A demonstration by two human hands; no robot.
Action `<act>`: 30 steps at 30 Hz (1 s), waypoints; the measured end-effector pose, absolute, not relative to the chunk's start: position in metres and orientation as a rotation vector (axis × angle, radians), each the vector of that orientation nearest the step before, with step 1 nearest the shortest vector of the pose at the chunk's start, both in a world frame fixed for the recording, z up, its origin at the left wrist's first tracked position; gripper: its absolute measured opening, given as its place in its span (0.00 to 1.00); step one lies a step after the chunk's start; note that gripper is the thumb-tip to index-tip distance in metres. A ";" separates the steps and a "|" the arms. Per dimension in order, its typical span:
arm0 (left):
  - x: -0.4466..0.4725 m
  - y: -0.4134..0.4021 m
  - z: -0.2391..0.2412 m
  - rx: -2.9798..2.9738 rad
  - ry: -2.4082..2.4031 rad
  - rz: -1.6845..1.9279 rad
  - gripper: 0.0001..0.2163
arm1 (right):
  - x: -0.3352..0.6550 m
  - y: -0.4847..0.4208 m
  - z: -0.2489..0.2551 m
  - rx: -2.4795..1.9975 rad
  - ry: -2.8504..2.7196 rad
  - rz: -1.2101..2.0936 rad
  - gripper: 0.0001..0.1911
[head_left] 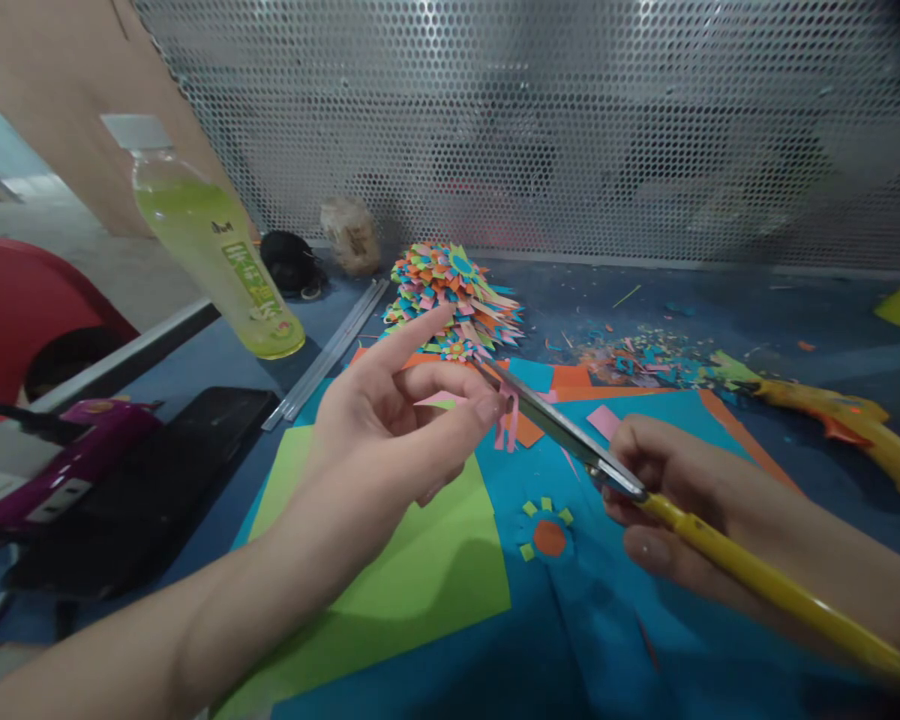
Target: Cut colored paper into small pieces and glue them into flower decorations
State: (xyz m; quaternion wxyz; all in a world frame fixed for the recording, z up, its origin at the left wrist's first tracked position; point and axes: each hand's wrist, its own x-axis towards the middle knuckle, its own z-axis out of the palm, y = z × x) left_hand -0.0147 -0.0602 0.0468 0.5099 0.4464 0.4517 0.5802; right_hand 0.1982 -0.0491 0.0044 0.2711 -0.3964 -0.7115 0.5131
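Note:
My left hand is closed in a pinch, thumb against a bent finger, with the index finger stretched out. Between the tips sits a small pink paper piece whose thin strips hang down. My right hand grips yellow-handled scissors; their blades point up-left and reach the pink paper at my left fingertips. Whether the blades touch it, I cannot tell. Below lies a small paper flower with an orange centre and green squares around it, on blue paper. A green sheet lies under my left hand.
Behind my hands stands a heap of colourful paper flowers. Paper scraps and a yellow glue gun lie right. At left are a drink bottle, clear sticks, a phone and a purple device. A perforated metal panel closes the back.

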 end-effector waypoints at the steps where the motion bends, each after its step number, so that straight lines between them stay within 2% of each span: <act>1: -0.015 -0.060 0.047 1.073 1.081 1.401 0.27 | 0.198 -0.049 0.005 -1.072 -1.916 1.398 0.19; 13: -0.016 -0.062 0.049 1.067 1.146 1.419 0.31 | 0.201 -0.048 0.009 -1.074 -1.942 1.497 0.19; 24: -0.023 -0.055 0.064 1.198 1.315 1.243 0.44 | 0.204 -0.048 0.016 -1.213 -2.049 1.470 0.20; 30: -0.025 -0.058 0.069 1.231 1.378 1.222 0.40 | 0.206 -0.047 0.016 -1.208 -2.179 1.293 0.19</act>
